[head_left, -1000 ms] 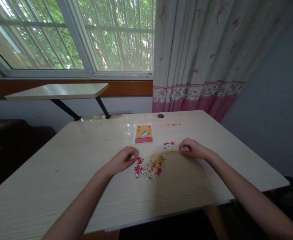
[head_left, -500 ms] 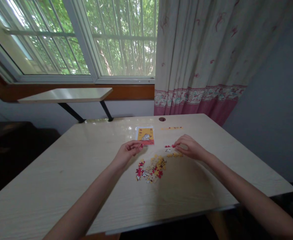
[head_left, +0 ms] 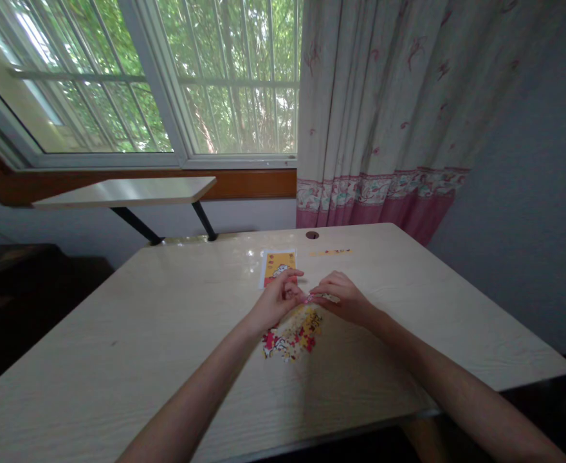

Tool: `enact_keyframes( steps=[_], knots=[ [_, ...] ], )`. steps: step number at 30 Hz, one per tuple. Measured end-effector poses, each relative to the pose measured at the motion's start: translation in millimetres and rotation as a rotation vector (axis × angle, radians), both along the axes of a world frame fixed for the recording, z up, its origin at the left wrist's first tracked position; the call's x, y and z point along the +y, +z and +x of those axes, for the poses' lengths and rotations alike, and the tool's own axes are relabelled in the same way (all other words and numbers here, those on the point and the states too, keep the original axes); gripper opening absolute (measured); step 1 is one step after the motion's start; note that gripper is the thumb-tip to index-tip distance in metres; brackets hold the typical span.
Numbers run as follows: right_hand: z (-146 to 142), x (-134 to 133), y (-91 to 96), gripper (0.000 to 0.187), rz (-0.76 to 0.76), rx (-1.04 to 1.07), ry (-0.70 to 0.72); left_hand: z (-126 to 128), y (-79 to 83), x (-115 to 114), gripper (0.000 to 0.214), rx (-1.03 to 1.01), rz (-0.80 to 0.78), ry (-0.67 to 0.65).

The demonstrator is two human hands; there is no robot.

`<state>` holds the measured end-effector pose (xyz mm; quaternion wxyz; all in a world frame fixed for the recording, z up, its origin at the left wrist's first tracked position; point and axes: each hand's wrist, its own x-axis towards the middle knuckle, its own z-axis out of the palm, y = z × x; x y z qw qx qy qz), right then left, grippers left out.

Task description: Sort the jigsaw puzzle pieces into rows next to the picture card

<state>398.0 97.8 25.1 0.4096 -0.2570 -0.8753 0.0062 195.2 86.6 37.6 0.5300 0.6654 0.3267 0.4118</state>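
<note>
My left hand (head_left: pixel 278 301) and my right hand (head_left: pixel 345 298) meet above the table, fingertips almost touching. Between them is a small red-and-white jigsaw piece (head_left: pixel 308 298), pinched from both sides; whether it is one piece or two joined is too small to tell. Just below the hands lies a loose pile of red, yellow and white jigsaw pieces (head_left: pixel 290 341). Behind my left hand, a yellow picture card (head_left: pixel 269 265) with a white cartoon animal is partly covered by the fingers. My right hand hides most of the pieces near it.
A thin row of joined yellow pieces (head_left: pixel 332 252) lies toward the table's back edge, near a round cable hole (head_left: pixel 312 235). At the back left stands a raised shelf (head_left: pixel 133 191) on black legs. The wooden table (head_left: pixel 143 360) runs below a barred window and a curtain (head_left: pixel 350 128).
My hands have come together: the left moved right with a red piece, the right moved left from beside the small red pieces. The view has tilted slightly.
</note>
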Motion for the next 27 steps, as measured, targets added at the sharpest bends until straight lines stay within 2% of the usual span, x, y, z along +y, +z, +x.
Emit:
enact_keyframes(
  steps=[5,11,16,18,21,23,27],
  knots=[
    [4.2,-6.3,0.8,0.020,-0.028,-0.038,0.048,-1.0,-2.1,-7.7,0.045,0.016,-0.026,-0.036],
    [2.5,-11.4,1.8,0.014,-0.080,-0.075,0.083,-0.7,-5.1,-11.3,0.046,0.072,-0.038,-0.038],
    [5.6,-7.7,1.1,0.013,-0.049,-0.014,0.017,-7.5,-2.8,-9.4,0.038,0.145,0.083,0.038],
    [10.2,-3.7,2.0,0.011,-0.027,0.067,-0.042,-17.8,-1.1,-6.4,0.034,0.277,0.185,0.082],
    [18.6,2.7,4.0,0.011,-0.001,0.190,-0.157,-39.4,-1.6,1.2,0.029,0.610,0.336,0.128],
    [23.8,6.3,4.9,0.012,0.000,0.226,-0.199,-53.1,-3.4,7.0,0.020,0.793,0.411,0.105],
    [29.9,10.2,5.5,0.014,0.000,0.247,-0.211,-68.2,-4.8,13.7,0.023,0.947,0.451,0.071]
  ],
)
